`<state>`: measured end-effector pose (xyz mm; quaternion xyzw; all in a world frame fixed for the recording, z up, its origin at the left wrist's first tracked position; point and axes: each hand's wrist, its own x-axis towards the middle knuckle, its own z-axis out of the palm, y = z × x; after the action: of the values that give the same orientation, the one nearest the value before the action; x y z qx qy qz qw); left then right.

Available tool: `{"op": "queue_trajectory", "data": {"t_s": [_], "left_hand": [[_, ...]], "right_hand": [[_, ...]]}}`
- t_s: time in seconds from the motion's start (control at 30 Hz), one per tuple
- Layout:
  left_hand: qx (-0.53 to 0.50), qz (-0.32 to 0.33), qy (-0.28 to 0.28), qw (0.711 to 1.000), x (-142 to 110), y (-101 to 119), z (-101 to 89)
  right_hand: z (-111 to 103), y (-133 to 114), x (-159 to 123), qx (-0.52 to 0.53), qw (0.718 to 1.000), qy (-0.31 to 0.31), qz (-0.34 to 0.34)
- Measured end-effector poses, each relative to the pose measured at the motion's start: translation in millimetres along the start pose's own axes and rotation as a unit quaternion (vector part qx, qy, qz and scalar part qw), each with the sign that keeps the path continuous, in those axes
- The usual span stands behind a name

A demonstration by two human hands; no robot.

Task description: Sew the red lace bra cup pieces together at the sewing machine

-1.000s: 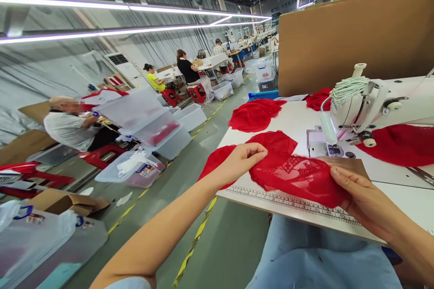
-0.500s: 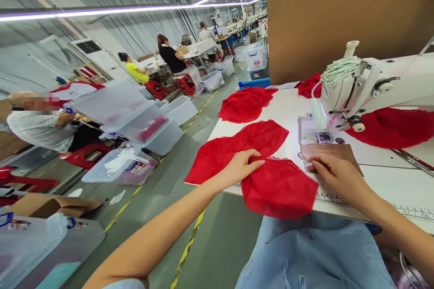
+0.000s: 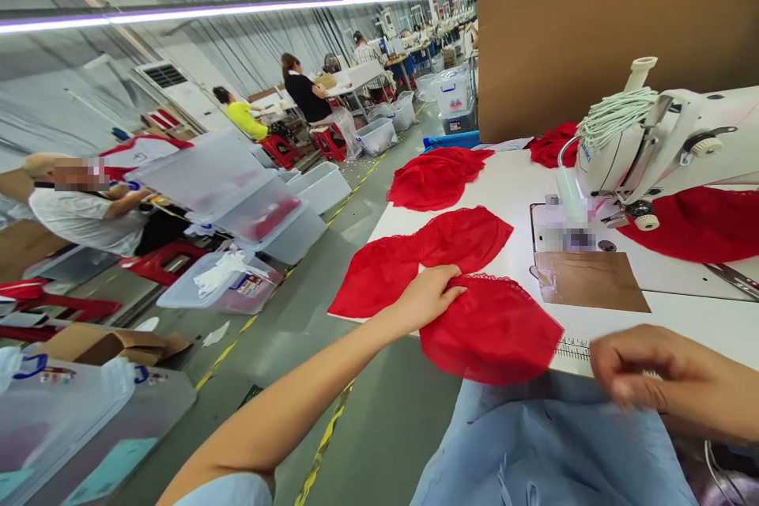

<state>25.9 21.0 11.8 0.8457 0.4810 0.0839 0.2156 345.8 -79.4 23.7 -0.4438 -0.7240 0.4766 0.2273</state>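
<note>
My left hand [image 3: 428, 299] is closed on the lace-edged corner of a red fabric cup piece [image 3: 495, 332], with thumb and fingers pinching it. This piece hangs partly over the table's front edge. Under and beyond that hand, another red two-lobed piece [image 3: 379, 275] lies flat. My right hand [image 3: 646, 371] is above the front edge at the right, blurred, its fingers curled; nothing visible is in it. A brown flat sheet [image 3: 593, 282] lies before the needle area of the white sewing machine [image 3: 681, 130].
More red fabric [image 3: 436, 178] lies at the table's far left, with another red piece [image 3: 700, 225] behind the machine head. Scissors [image 3: 732, 278] rest at the right. A cardboard panel [image 3: 593, 32] stands behind. Plastic bins [image 3: 249, 213] and a seated co-worker [image 3: 88, 213] are at left.
My right hand has left the brown sheet and drawn back toward me and to the right. The left hand keeps its pinch on the red piece. The view has shifted slightly.
</note>
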Motion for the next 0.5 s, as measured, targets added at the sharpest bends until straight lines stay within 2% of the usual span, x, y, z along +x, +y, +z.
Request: {"op": "queue_trajectory", "data": {"t_s": [0.03,0.07,0.13,0.17,0.2,0.33,0.43,0.5], "left_hand": [[-0.003,0.003,-0.001,1.0,0.7,0.3,-0.8],[-0.007,0.007,-0.002,1.0,1.1,1.1,-1.7],[-0.01,0.014,0.0,1.0,1.5,3.8,-3.4],[-0.008,0.014,0.003,1.0,1.4,5.7,-4.3],[-0.003,0.013,0.005,1.0,1.3,7.8,-5.3],[0.017,0.01,0.01,1.0,1.5,15.1,-10.5],[0.009,0.032,0.012,0.999,3.1,18.9,-20.2],[0.012,0.078,0.062,0.995,4.2,22.5,-30.4]], "right_hand": [[1.4,-2.3,-2.8,0.006,1.0,-0.013,0.004],[3.4,-2.9,-2.0,-0.007,1.0,0.019,0.01],[9.2,1.2,9.3,-0.055,0.986,0.154,0.023],[12.7,5.3,18.1,-0.078,0.975,0.205,0.025],[16.4,9.9,27.8,-0.097,0.968,0.229,0.024],[28.6,23.1,57.6,-0.18,0.956,0.23,0.01],[28.4,21.3,61.8,-0.2,0.95,0.24,0.002],[22.4,15.8,57.4,-0.2,0.944,0.261,-0.014]]}}
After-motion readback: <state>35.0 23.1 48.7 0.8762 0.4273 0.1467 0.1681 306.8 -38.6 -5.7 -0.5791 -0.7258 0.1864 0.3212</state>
